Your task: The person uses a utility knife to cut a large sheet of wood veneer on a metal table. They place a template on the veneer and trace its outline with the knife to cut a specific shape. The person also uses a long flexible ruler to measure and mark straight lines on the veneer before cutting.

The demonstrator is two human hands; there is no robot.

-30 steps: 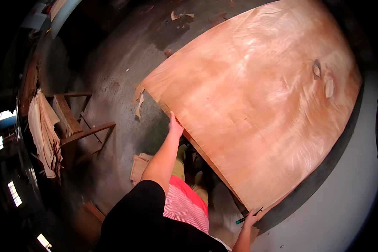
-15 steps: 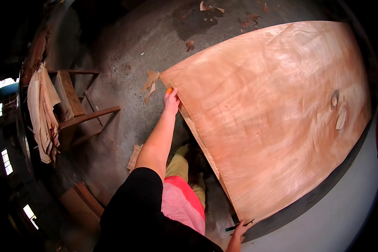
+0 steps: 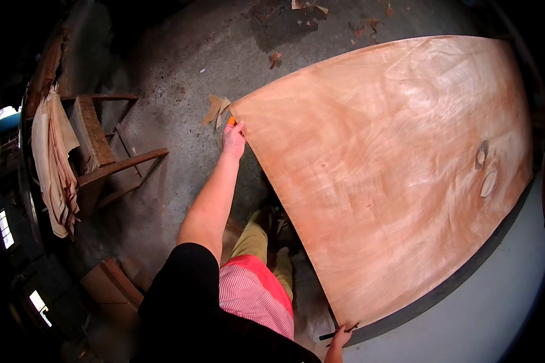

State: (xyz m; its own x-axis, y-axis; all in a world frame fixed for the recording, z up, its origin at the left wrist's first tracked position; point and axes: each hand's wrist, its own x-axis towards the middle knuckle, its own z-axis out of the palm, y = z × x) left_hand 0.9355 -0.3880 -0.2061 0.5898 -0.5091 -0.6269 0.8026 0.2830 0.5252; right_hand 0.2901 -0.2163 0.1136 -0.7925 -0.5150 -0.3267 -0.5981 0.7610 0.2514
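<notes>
Big veneer sheet lies flat over the dark table. Left hand pinches its far corner, something orange half hidden under the fingers. Right hand grips the near corner, mostly cut off, so finger detail is unclear.

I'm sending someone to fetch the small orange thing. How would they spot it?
Find the big veneer sheet and follow its left edge to the far corner. There the left hand holds an orange tool, the only bright orange item among brown scraps.
</notes>
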